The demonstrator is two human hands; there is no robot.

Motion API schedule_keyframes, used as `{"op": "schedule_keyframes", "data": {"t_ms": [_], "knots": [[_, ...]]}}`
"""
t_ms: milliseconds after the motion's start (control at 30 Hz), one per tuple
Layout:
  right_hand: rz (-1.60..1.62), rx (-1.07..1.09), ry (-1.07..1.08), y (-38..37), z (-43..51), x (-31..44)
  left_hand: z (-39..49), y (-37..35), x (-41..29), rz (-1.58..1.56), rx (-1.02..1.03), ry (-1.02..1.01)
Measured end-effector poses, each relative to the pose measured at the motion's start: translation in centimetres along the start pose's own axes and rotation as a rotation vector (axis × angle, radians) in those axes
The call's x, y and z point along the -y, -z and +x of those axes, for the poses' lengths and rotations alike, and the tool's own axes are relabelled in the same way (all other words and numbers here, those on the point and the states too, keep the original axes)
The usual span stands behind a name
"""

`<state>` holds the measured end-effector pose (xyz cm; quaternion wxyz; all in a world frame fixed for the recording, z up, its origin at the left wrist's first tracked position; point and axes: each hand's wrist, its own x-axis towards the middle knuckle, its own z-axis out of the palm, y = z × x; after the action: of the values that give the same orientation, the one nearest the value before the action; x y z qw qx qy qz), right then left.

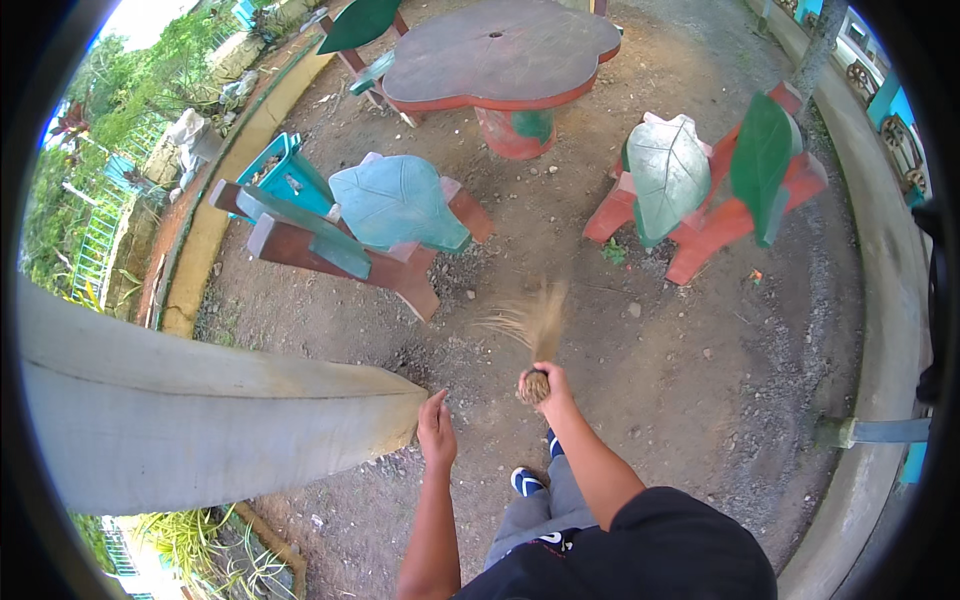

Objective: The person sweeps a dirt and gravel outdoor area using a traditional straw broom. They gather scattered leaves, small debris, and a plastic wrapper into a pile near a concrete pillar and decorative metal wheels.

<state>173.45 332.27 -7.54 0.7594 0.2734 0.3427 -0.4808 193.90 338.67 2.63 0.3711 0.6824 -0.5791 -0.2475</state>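
Observation:
My right hand [553,381] grips a stick broom [544,328] by its bound bundle, and the round butt end of the sticks faces up toward me. The broom's thin bristles fan out over the dirt ground [645,360], blurred at their tips. Nothing shows in my left hand [437,433], which hovers with its fingers extended beside the corner of a grey concrete pillar [247,420]. Whether the fingertips touch the pillar is hard to tell.
Ahead stands a flower-shaped concrete table [495,56]. A blue leaf-shaped seat [397,199] is at left, a silvery-green leaf-shaped seat [667,172] at right. Behind the blue seat is a teal bin [300,184] holding litter. A yellow curb [225,187] and concrete ledge [889,262] border the ground.

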Motion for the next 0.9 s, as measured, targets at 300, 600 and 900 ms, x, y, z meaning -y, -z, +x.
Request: {"op": "schedule_keyframes", "data": {"t_ms": [300, 600, 900], "knots": [[-0.196, 0.009, 0.279, -7.8, -6.6, -5.1, 3.3, -4.3, -1.6, -0.030, 0.050, 0.054], [-0.019, -0.176, 0.141, -12.2, 11.0, 4.4, 3.9, -2.7, -0.9, 0.098, 0.028, 0.107], [-0.277, -0.126, 0.399, -10.7, -1.3, -5.6, 5.8, -5.3, 1.8, -0.224, 0.146, 0.271]]}}
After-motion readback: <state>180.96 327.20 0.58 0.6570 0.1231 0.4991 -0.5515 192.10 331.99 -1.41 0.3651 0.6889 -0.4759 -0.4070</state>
